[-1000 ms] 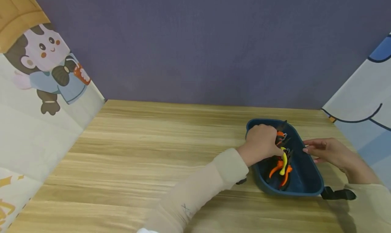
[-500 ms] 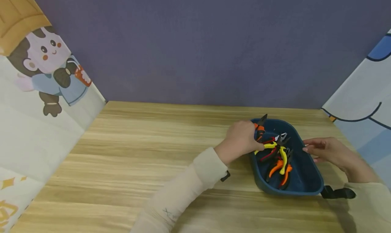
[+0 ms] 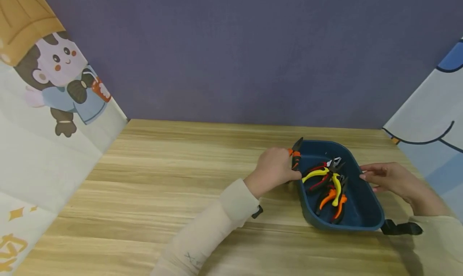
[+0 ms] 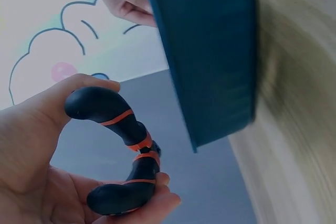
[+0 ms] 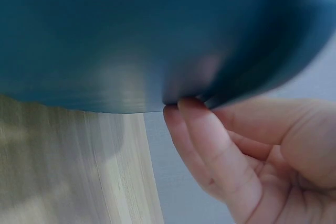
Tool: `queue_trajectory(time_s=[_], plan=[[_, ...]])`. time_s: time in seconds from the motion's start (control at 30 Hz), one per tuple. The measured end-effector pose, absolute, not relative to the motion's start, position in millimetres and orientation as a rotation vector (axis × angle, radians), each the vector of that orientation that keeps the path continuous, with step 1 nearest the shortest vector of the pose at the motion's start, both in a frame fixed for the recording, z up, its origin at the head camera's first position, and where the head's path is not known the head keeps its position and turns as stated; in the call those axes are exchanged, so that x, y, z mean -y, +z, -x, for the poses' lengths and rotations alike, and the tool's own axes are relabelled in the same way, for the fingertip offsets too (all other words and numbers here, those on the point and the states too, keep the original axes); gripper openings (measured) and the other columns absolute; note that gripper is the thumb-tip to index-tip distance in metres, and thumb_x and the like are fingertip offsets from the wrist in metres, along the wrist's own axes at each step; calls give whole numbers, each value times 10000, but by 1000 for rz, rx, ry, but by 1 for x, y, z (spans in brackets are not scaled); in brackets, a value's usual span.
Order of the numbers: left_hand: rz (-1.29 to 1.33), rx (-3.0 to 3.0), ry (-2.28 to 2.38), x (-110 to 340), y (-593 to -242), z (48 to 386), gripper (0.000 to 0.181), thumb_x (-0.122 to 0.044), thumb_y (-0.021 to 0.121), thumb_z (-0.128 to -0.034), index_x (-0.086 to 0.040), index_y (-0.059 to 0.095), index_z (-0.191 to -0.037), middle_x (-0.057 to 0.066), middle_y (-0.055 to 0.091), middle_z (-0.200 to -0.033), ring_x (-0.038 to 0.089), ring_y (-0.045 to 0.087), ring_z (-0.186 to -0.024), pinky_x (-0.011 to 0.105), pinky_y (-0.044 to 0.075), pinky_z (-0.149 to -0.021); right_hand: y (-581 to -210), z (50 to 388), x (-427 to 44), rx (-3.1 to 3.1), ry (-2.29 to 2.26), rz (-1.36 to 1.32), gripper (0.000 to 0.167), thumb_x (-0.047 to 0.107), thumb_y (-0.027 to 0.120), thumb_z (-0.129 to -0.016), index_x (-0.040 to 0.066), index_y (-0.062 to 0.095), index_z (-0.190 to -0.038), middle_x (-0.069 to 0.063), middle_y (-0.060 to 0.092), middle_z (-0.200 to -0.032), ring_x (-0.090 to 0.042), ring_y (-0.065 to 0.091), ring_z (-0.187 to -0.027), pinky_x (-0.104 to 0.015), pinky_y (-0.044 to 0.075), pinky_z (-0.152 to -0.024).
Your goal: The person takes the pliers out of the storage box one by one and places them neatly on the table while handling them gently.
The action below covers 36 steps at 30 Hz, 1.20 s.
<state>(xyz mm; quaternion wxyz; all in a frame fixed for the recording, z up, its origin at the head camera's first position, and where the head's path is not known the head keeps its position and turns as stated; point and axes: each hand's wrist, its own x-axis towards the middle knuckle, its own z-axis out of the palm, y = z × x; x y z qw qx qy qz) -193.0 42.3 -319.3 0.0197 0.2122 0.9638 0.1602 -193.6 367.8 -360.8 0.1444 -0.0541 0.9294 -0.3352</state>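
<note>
My left hand point(image 3: 273, 169) holds pliers point(image 3: 296, 155) with black-and-orange handles just outside the left rim of a dark blue bin point(image 3: 369, 201). Their dark pointed nose tilts up and away. In the left wrist view, the curved handles point(image 4: 100, 106) spread between thumb and fingers. Inside the bin lie yellow-handled pliers point(image 3: 337, 189), orange-handled pliers point(image 3: 340, 207) and red-handled pliers point(image 3: 320, 182), overlapping each other. My right hand point(image 3: 394, 181) pinches the bin's right rim with its fingertips, seen close up in the right wrist view.
The bin stands on a wood-grain table point(image 3: 181, 179) at its right side. A dark purple-grey panel point(image 3: 231, 55) rises behind. White printed panels with cartoon figures flank the left point(image 3: 29, 155) and right point(image 3: 445, 107) sides.
My left hand has lifted the black-and-orange pliers out of the bin and moved left over its rim, uncovering the other pliers. The right hand stays at the bin's right rim.
</note>
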Motion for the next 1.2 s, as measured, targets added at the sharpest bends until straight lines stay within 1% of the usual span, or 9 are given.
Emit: queue_trajectory(time_s=[0.2, 0.33, 0.4, 0.47, 0.6, 0.67, 0.77, 1.07, 1.2], plan=[[-619, -2968, 564, -33, -325, 195, 527, -440, 723, -785, -160, 412, -465, -62, 335, -481, 69, 310, -417, 193, 245, -382, -360, 194, -367, -2672, -955, 149, 569, 247, 546, -964, -171, 394, -1318, -362, 515, -1211, -119, 635, -873, -333, 550, -685], [-626, -2986, 542, -29, -328, 195, 516, -443, 723, -781, -152, 428, -473, -50, 393, -573, 78, 346, -486, 193, 279, -417, -359, 192, -366, -2669, -957, 145, 566, 247, 547, -963, -171, 397, -1314, -354, 528, -1200, -77, 627, -852, -325, 550, -682], [-627, -2996, 523, -27, -329, 195, 526, -466, 726, -773, -149, 427, -478, -45, 403, -605, 82, 357, -511, 196, 300, -430, -359, 192, -366, -2671, -954, 145, 561, 244, 547, -964, -172, 400, -1310, -349, 537, -1195, -78, 629, -852, -324, 550, -681], [-617, -2996, 509, -25, -330, 194, 546, -498, 726, -765, -148, 422, -478, -46, 401, -609, 81, 361, -514, 197, 314, -433, -359, 192, -366, -2673, -949, 143, 558, 246, 544, -965, -171, 404, -1308, -344, 543, -1195, -105, 638, -863, -327, 551, -683], [-592, -2978, 523, -23, -334, 193, 569, -530, 721, -760, -149, 415, -470, -54, 364, -533, 76, 339, -465, 198, 302, -405, -358, 193, -365, -2676, -941, 135, 559, 249, 544, -965, -168, 405, -1309, -341, 543, -1201, -200, 647, -908, -340, 551, -690], [-583, -2962, 548, -21, -336, 193, 559, -511, 724, -766, -150, 423, -463, -61, 354, -492, 74, 337, -452, 198, 299, -399, -358, 193, -365, -2675, -937, 133, 560, 247, 546, -964, -168, 403, -1312, -346, 539, -1201, -256, 643, -931, -348, 551, -692], [-568, -2941, 579, -19, -341, 192, 536, -463, 734, -774, -149, 434, -461, -65, 350, -462, 75, 346, -452, 197, 302, -401, -358, 193, -364, -2677, -932, 132, 568, 253, 551, -961, -166, 402, -1313, -356, 527, -1206, -297, 636, -950, -352, 551, -690], [-574, -2932, 533, -18, -352, 191, 556, -429, 723, -790, -155, 403, -426, -73, 337, -420, 66, 340, -422, 191, 282, -382, -358, 191, -365, -2693, -930, 151, 570, 249, 555, -958, -170, 400, -1313, -367, 519, -1208, -322, 633, -955, -350, 552, -686], [-560, -2926, 491, -19, -354, 190, 529, -431, 720, -786, -159, 437, -432, -78, 381, -435, 71, 389, -455, 194, 322, -394, -358, 191, -366, -2687, -942, 152, 580, 258, 561, -955, -169, 400, -1314, -359, 528, -1205, -308, 637, -950, -352, 552, -690]])
